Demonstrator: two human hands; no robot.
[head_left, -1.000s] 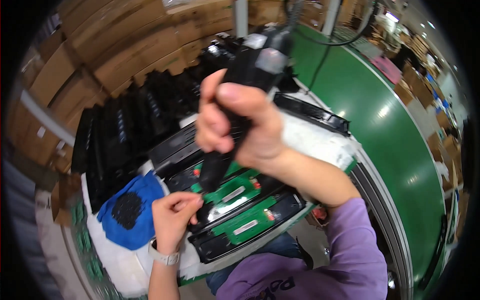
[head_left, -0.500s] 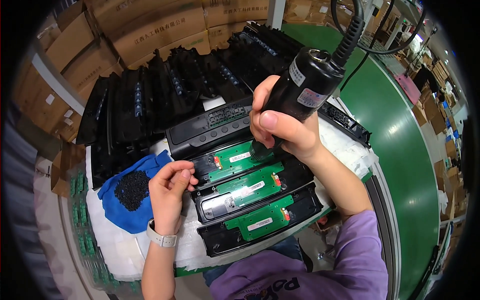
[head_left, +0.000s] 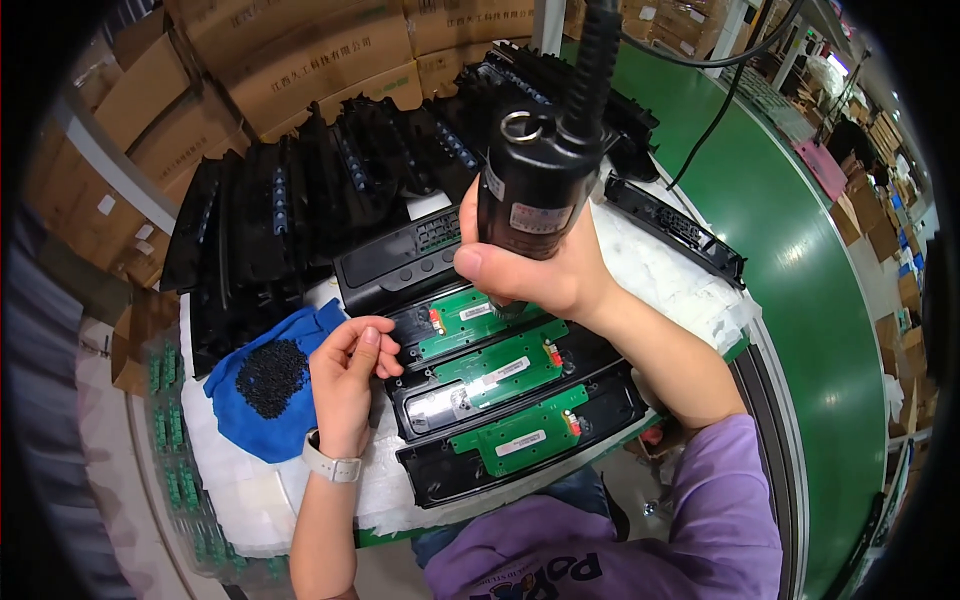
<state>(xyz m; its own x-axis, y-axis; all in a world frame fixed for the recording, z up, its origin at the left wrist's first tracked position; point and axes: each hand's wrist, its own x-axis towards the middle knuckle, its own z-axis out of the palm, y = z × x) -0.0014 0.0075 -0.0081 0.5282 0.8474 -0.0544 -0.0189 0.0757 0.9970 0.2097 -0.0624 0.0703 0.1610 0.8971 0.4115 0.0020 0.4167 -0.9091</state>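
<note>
My right hand (head_left: 540, 270) grips a black electric screwdriver (head_left: 540, 170) that hangs from a coiled cable and stands upright, its tip hidden over the top green circuit board (head_left: 470, 318). Three black plastic housings lie side by side before me, each with a green board: the middle one (head_left: 500, 370) and the near one (head_left: 520, 430) lie below the first. My left hand (head_left: 345, 375) rests with fingers pinched together at the left end of the top housing, next to a blue cloth (head_left: 265, 385) holding a pile of small black screws (head_left: 270, 375). A white watch is on that wrist.
A black panel with buttons (head_left: 400, 260) lies behind the three housings. Stacks of black housings (head_left: 300, 200) fill the back, with cardboard boxes (head_left: 300, 50) behind. A green conveyor belt (head_left: 800, 260) runs along the right. Green boards (head_left: 165, 440) stand stacked at the left. White foam (head_left: 660, 270) covers the bench.
My right hand has brought the screwdriver down and upright over the top board. My left hand has stayed pinched beside the housings.
</note>
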